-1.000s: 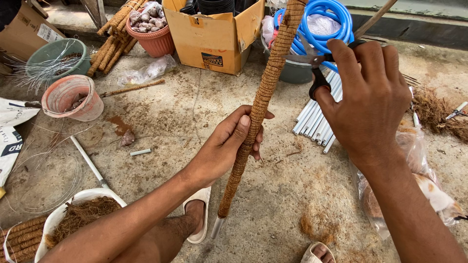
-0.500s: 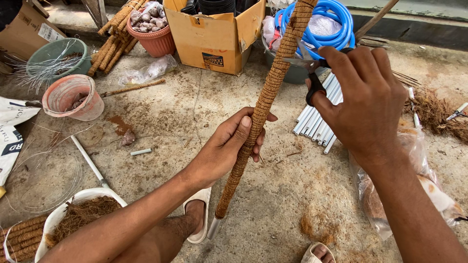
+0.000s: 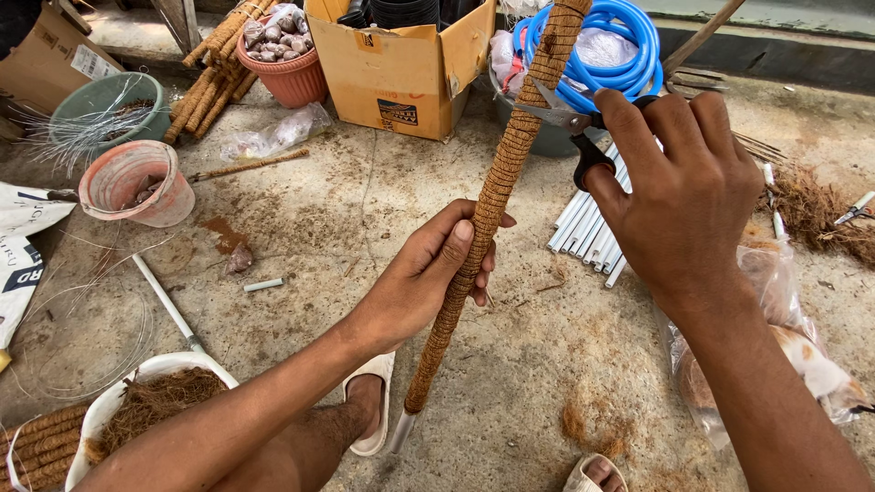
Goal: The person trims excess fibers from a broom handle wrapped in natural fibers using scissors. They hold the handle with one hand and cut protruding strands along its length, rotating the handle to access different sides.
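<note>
- My left hand (image 3: 428, 282) grips the coir pole (image 3: 497, 191) mid-length, tilted over the floor.
- My right hand (image 3: 684, 196) grips scissors (image 3: 570, 123), blades parted against the pole's upper part.
- White pipes (image 3: 588, 228) lie right of the pole.

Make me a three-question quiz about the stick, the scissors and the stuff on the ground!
1. Where is the left hand?
A. gripping the fibre-wrapped pole
B. in the cardboard box
C. on the white pipes

2. What colour is the coiled hose?
A. red
B. blue
C. yellow

3. How are the scissors in the right hand?
A. lying on the ground
B. open at the pole
C. inside a bucket

Answers: 1 A, fingers wrap the pole; 2 B, the coil is blue; 3 B, the blades are spread beside the pole.
</note>
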